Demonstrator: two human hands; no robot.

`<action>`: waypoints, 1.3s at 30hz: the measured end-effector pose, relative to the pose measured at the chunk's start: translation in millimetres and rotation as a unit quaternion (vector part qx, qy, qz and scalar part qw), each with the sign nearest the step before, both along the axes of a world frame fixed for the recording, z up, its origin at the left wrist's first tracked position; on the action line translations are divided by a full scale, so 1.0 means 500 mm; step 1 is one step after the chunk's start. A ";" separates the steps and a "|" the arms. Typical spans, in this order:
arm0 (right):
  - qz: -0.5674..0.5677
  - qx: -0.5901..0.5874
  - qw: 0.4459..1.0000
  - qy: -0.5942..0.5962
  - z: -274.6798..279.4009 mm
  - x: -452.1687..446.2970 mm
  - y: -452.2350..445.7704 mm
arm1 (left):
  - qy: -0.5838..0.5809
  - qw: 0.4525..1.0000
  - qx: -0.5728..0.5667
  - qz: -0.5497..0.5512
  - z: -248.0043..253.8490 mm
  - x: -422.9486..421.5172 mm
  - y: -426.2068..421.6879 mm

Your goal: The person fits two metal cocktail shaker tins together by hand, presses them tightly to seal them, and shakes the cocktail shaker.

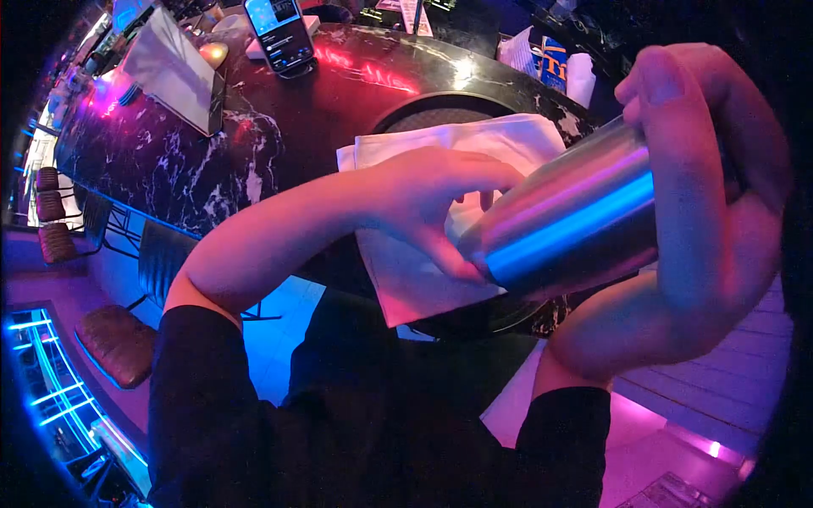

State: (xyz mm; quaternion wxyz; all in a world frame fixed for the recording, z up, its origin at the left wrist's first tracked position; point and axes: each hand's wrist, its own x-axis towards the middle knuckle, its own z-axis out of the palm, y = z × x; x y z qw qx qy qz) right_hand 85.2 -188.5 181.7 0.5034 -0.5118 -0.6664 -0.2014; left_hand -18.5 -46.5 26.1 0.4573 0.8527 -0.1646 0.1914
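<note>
A shiny metal cup, like a shaker (580, 216), is tilted in the air over the right part of the bar. My right hand (703, 178) is wrapped round its upper right end, fingers over the far side. At the cup's lower left end is my left hand (449, 199), its thumb and fingers curved about that end. Beneath the hands, a white cloth (398, 271) lies spread over a round dark tray (432, 103) and hangs toward the bar's near edge. The cup's inside is hidden.
A lit phone (282, 38) stands at the back of the dark marble bar (313, 127), with a white upright card holder (174, 72) to its left. A blue packet (555, 63) and a white rolled item (580, 80) are at the back right. Stools (118, 343) stand at the left.
</note>
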 end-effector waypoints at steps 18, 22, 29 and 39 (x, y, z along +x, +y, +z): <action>0.183 -0.124 0.975 0.015 0.114 0.196 -0.069 | -0.013 0.996 -0.067 -0.051 -0.018 0.020 0.020; 0.187 0.011 0.980 0.058 0.099 0.186 -0.033 | 0.004 0.998 -0.056 -0.023 -0.005 0.021 0.037; 0.108 -0.077 0.991 -0.009 0.082 0.162 -0.042 | -0.016 0.993 -0.109 0.040 -0.034 0.023 0.034; 0.128 -0.037 0.991 0.011 0.063 0.148 -0.040 | -0.032 0.994 -0.060 0.087 -0.010 0.009 0.014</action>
